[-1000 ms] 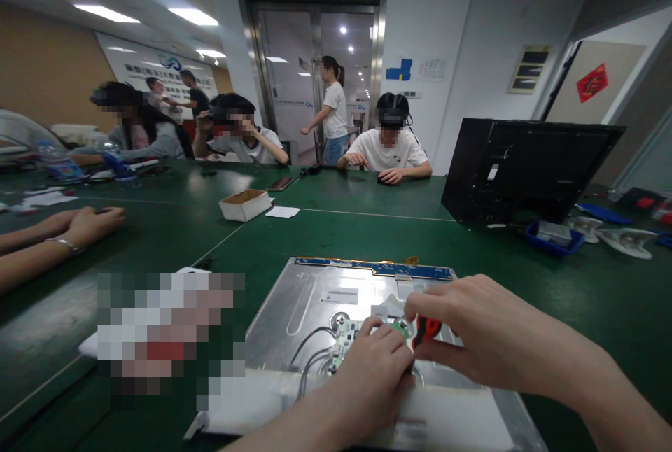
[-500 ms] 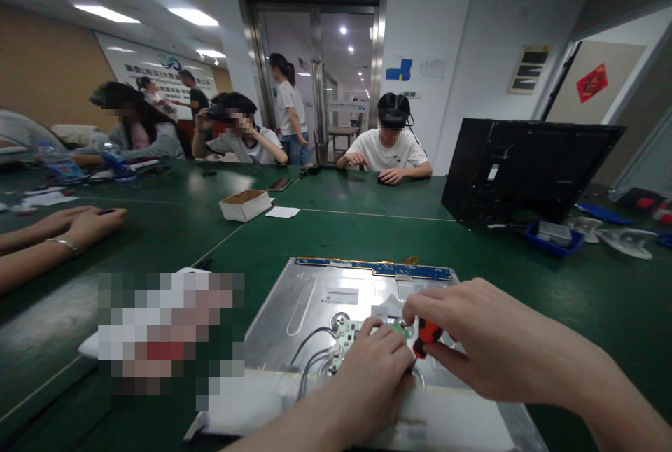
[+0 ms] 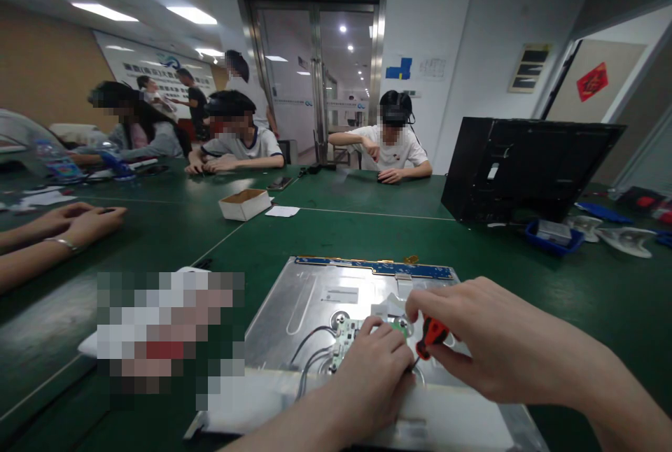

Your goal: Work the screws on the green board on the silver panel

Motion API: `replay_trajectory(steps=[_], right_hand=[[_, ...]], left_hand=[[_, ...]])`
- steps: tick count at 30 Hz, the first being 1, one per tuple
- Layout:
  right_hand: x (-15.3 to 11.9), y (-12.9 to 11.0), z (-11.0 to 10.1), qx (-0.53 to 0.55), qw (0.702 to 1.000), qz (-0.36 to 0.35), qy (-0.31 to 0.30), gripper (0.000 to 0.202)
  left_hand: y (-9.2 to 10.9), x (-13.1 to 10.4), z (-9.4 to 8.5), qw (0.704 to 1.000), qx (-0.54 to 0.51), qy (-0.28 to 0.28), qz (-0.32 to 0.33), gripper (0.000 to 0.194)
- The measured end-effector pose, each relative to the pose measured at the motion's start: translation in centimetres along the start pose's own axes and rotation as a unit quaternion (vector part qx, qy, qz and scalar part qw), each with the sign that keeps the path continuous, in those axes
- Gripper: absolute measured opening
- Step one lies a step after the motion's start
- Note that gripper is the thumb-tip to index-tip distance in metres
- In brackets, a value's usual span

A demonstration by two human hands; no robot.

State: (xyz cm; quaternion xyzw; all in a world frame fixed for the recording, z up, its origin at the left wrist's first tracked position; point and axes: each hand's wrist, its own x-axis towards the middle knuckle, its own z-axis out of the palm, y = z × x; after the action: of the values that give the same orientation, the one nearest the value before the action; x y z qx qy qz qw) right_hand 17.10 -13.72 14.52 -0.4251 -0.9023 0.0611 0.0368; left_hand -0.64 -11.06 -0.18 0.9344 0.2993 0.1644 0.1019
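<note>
A flat metal display panel (image 3: 273,329) lies in front of me, with a blue circuit strip (image 3: 367,266) along its far edge. My left hand (image 3: 370,368) rests with curled fingers over a small green circuit board (image 3: 346,333) on the panel; its thumb and grip underneath are hidden. Dark wires (image 3: 304,368) run from the board's left side. In my right hand (image 3: 467,336), fingers closed, is a red and black screwdriver (image 3: 431,336). It is tilted, its thin shaft pointing down beside my left fingertips; the tip is hidden.
A large black monitor (image 3: 530,168) stands at right, near a blue tray (image 3: 556,245). An open white box (image 3: 244,204) sits mid-table. To the left are a pixelated item (image 3: 162,326) and a co-worker's hands (image 3: 89,224). Other people sit across the green table (image 3: 367,228).
The screwdriver handle has turned and tilted slightly in my right hand, while my left hand stays put. Across the table, a seated person has lowered their hands, and a standing person has moved left.
</note>
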Motion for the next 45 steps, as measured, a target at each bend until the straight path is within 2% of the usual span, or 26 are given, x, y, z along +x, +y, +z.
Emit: replay_trajectory(steps=[8,14,21,27,34,40,45], right_hand=[[0.3,0.16,0.32,-0.025,0.999,0.024,0.001,0.001],[-0.24,-0.02,0.05,-0.005,1.0,-0.008,0.007,0.017],[0.14,0.04,0.21,-0.025,0.999,0.023,-0.002,0.002],[-0.01,0.03,0.03,-0.003,1.0,-0.001,-0.001,0.018],[0.05,0.06,0.23,-0.009,1.0,0.015,0.001,0.004],[-0.14,0.12,0.09,-0.005,1.0,-0.006,0.0,0.017],[-0.09,0.05,-0.04,0.008,1.0,0.002,0.0,0.015]], left_hand=[[0.17,-0.03,-0.03,1.0,0.007,0.009,-0.007,0.006],[0.08,-0.05,0.01,1.0,0.008,0.001,-0.003,0.008],[-0.04,0.0,0.02,1.0,0.019,0.001,0.001,0.008],[-0.06,-0.05,0.14,1.0,0.009,0.003,0.005,0.008],[-0.04,0.0,0.37,1.0,0.01,0.012,-0.001,0.01],[0.02,0.04,0.03,1.0,0.003,-0.001,0.0,0.008],[-0.03,-0.02,0.13,1.0,-0.009,0.015,0.001,0.007]])
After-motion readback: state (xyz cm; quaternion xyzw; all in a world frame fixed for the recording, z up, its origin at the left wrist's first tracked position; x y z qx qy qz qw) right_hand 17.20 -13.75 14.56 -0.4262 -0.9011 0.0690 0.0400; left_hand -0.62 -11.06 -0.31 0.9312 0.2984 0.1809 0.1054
